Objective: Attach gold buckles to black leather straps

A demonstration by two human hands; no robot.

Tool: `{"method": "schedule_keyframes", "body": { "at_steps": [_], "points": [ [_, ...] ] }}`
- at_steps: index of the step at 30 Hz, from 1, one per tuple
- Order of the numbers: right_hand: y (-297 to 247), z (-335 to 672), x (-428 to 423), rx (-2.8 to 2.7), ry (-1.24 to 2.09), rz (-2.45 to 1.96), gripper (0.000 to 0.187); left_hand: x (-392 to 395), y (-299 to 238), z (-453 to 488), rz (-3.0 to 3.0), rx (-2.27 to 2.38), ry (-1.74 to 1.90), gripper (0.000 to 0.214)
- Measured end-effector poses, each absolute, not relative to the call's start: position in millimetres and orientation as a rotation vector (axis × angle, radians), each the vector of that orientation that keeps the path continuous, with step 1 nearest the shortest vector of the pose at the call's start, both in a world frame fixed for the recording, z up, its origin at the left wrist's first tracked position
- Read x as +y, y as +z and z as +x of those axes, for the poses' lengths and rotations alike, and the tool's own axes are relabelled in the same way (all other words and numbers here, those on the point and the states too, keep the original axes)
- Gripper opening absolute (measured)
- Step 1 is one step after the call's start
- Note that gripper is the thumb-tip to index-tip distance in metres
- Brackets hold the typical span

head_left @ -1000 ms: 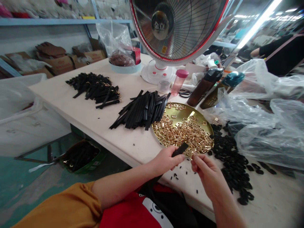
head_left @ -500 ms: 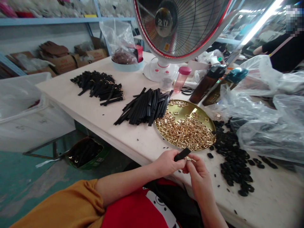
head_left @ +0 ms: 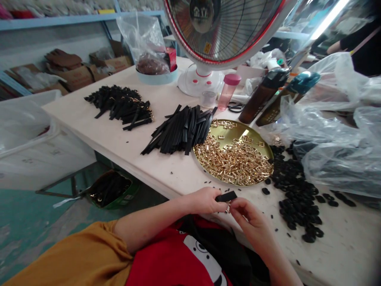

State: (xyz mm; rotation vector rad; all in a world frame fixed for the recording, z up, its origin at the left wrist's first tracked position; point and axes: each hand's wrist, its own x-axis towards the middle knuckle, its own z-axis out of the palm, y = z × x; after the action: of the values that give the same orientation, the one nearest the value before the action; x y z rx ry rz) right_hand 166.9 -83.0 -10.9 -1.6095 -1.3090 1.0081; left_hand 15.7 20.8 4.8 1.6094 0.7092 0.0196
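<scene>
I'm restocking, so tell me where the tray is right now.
In the head view, the tray sits right of centre on the table, between the black strips and the black discs, beyond the right hand.

On my feed I see green floor [head_left: 14,216] near left, a blue shelf [head_left: 59,20] along the far-left pale wall [head_left: 65,37], and a glowing tube light [head_left: 331,19] far right.

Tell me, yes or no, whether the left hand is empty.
No; the left hand grips a black strap, whose end juts toward the right hand.
</scene>
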Motion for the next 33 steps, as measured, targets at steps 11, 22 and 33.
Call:
{"method": "schedule_keyframes", "body": {
  "at_steps": [11,22,33],
  "points": [
    [-27.4,164.0,-78.0,-0.348,1.189,-1.34,0.024,13.0,5.1,14.7,1.458,0.755,0.075,0.031],
    [-21.7,150.2,-76.0,-0.15,1.178,-1.165,0.033,-0.6,2.7,14.9,1.458,0.798,0.181,0.026],
    [-25.4,138.1,-83.5,-0.169,1.261,-1.229,0.024,-5.9,3.7,11.5,2.084,0.796,0.18,0.026]
  ]
}}
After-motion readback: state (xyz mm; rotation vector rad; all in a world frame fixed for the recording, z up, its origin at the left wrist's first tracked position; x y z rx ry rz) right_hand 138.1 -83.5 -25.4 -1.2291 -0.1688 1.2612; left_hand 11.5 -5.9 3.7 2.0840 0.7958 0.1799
